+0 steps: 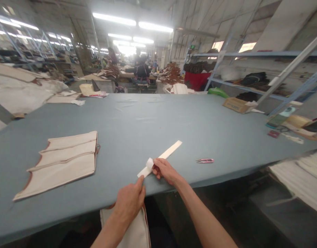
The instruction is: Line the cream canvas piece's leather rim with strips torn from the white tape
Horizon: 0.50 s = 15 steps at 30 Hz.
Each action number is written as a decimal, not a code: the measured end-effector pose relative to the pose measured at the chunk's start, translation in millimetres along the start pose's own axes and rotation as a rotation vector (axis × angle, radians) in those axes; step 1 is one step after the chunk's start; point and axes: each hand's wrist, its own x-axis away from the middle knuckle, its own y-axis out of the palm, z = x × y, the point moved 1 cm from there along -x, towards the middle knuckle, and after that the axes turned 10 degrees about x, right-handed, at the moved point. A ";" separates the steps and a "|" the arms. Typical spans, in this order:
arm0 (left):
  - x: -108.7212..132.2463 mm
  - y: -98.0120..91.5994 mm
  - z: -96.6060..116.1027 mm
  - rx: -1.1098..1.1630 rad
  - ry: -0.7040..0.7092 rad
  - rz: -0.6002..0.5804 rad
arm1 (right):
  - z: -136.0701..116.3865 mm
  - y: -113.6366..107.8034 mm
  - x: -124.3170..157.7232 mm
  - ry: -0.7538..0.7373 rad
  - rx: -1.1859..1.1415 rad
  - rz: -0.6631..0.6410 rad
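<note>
A narrow cream strip (172, 149) lies slantwise near the front edge of the blue-grey covered table. White paper backing (149, 163) curls up from its near part. My right hand (166, 171) is closed in a pinch at this curl. My left hand (129, 199) presses its fingertips on the strip's near end, the other fingers bent under. To the right lie pink-handled thread snips (205, 161), apart from both hands. On the left, cream fabric pieces (65, 160) with brown edging lie overlapped. Below the table edge, another cream piece (135, 229) shows, partly hidden by my left arm.
Along the table's far right stand a cardboard box (237, 105) and a clear bottle-like container (282, 115). Metal shelves (251, 82) rise behind them. A white cloth pile (303, 179) is at the lower right. A person (142, 70) sits in the background.
</note>
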 end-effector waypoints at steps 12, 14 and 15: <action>-6.2 -5.6 9.0 -0.028 0.028 -0.042 | 2.5 15.3 -3.6 -0.061 -0.097 0.127; -10.9 -7.0 9.8 -0.033 0.034 -0.067 | 3.6 13.6 -6.1 -0.083 -0.112 0.204; -13.1 -7.4 9.4 -0.036 0.038 -0.076 | 4.3 10.0 -8.5 -0.089 -0.131 0.251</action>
